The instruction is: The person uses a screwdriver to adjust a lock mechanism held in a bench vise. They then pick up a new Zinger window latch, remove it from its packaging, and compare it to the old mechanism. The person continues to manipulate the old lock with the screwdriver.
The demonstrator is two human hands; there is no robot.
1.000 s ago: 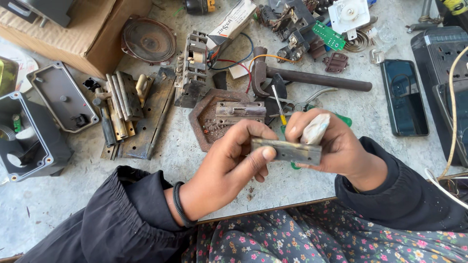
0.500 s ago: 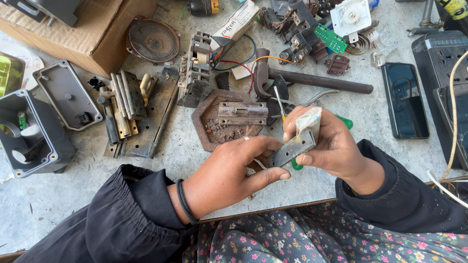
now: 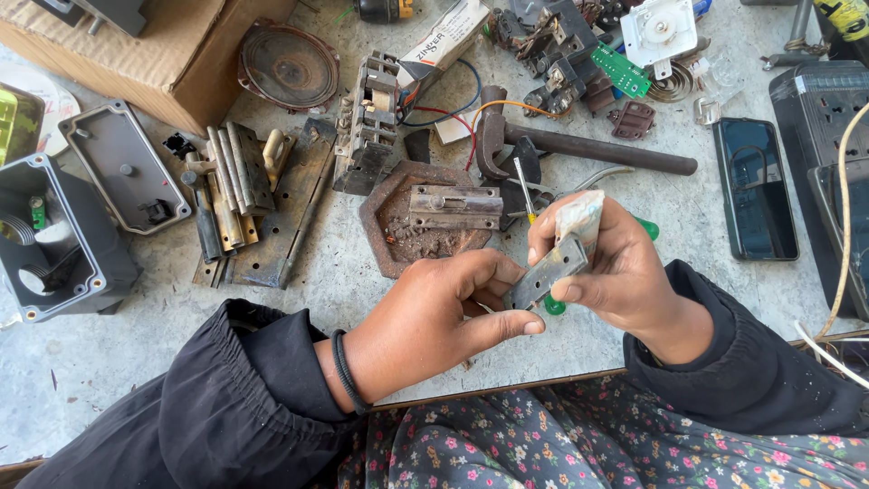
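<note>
My left hand (image 3: pixel 434 317) and my right hand (image 3: pixel 615 272) meet over the near edge of the workbench and both grip a small flat grey metal strip (image 3: pixel 546 272), tilted up to the right. The right hand also pinches a folded scrap of pale cloth or sandpaper (image 3: pixel 579 215) against the strip's upper end. The left fingers hold the strip's lower end. Just beyond the hands lies a rusty hexagonal tray (image 3: pixel 394 240) holding a metal hinge-like part (image 3: pixel 455 206). A green-handled screwdriver (image 3: pixel 523 186) lies under the right hand, mostly hidden.
A hammer (image 3: pixel 579 145) lies behind the tray among wires and circuit parts. Metal strips and a rusty plate (image 3: pixel 262 208) sit left, with grey boxes (image 3: pixel 54 235), a cardboard box (image 3: pixel 154 54) and a speaker (image 3: pixel 288 65). A phone (image 3: pixel 754 188) and power strip (image 3: pixel 819 100) are at the right.
The strip went from level to tilted, its right end raised. The right hand shifted slightly right and up with the pale scrap; the left hand slid to the strip's lower end.
</note>
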